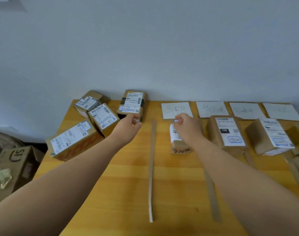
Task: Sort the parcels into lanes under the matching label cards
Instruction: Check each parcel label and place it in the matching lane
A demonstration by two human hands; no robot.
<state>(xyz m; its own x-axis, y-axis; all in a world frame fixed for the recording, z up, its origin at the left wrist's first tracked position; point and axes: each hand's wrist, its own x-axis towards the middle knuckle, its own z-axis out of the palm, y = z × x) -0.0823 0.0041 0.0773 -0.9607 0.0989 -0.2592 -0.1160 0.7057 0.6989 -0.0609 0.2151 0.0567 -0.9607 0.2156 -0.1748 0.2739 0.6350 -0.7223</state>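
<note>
Left hand [130,124] pinches taped parcel [131,103] at near corner; right hand [188,128] curls round small parcel [177,143] (below first card [169,108]).

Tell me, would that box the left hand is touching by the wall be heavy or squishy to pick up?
Probably light: the left hand pinches the taped parcel at one low edge only. It is likely stiff, not squishy, being a taped cardboard box. Its flat sides suggest it would slide on the table rather than roll.
</note>
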